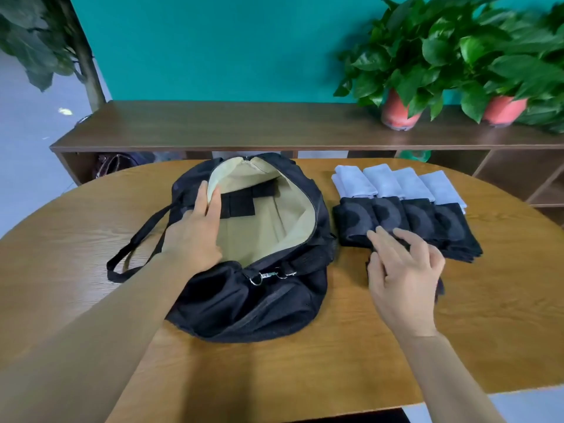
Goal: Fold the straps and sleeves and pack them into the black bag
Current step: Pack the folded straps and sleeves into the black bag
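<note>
Left grip [195,227] pinches the left edge of the black bag's [244,303] mouth, thumb inside against the cream lining [262,227] and fingers outside, holding the opening spread. Right grip [403,270] is released, its fingers loosely spread and laid flat on a dark folded piece [439,290] that shows only at the palm's edges; the fingertips reach the near edge of the black row.

The bag lies on the wooden desk [305,361], left of centre, unzipped wide. Black rectangular patches sit on the lining inside. Its carrying strap [137,242] loops out to the left, and a metal clip [265,276] lies at the front of the zip.

Just to the right of the bag, two neat rows: four white folded pieces [384,181] farther away, four black folded pieces [418,218] with grey curved markings nearer, the rows touching and each piece overlapping its neighbour.
</note>
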The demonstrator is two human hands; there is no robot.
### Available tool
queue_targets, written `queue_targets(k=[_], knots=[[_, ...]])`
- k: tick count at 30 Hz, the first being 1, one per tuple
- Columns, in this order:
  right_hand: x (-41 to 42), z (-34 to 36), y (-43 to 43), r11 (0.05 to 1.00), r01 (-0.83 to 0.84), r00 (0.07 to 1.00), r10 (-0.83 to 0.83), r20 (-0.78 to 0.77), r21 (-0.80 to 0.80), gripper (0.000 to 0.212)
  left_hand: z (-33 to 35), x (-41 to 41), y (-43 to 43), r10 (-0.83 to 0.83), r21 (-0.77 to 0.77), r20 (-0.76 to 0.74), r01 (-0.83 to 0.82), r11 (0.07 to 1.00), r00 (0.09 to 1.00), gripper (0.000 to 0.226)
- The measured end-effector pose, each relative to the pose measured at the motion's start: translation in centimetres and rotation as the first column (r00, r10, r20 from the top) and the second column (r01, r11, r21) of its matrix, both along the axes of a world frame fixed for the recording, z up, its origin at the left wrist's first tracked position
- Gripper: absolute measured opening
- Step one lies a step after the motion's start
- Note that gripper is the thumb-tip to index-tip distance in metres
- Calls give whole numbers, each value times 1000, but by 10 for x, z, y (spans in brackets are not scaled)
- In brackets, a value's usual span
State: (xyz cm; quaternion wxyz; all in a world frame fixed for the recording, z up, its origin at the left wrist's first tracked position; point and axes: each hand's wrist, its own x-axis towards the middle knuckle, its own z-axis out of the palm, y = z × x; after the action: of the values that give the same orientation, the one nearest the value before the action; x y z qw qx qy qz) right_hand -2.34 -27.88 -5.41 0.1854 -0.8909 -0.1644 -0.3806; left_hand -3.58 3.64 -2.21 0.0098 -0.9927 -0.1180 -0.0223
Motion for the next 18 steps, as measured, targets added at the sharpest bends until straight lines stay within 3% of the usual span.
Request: queue_targets(k=[2, 4, 6, 8, 18], knots=[[0, -8, -30, 998, 53, 995, -55, -80, -16, 35, 1, 0, -1, 5, -7, -4, -5, 1000, 1000, 107], [0, -16, -50, 995, 95, 956, -100, -277, -31, 42, 2, -1, -2, 15, -18, -7, -15, 1000, 1000, 108], [-1, -26, -59, 997, 79, 856, -78, -510, -19, 45, 1, -1, -1, 22, -26, -10, -23, 999, 1000, 110], [-3, -34, -60, 999, 30, 771, -31, -636, -12, 51, 1, -1, -1, 22, -26, -11, -22, 999, 1000, 111], [-13, -36, -3, 1000, 9, 801, 10, -598, 30, 45, 0, -2, 1, 17, -19, -7, -17, 1000, 1000, 111]])
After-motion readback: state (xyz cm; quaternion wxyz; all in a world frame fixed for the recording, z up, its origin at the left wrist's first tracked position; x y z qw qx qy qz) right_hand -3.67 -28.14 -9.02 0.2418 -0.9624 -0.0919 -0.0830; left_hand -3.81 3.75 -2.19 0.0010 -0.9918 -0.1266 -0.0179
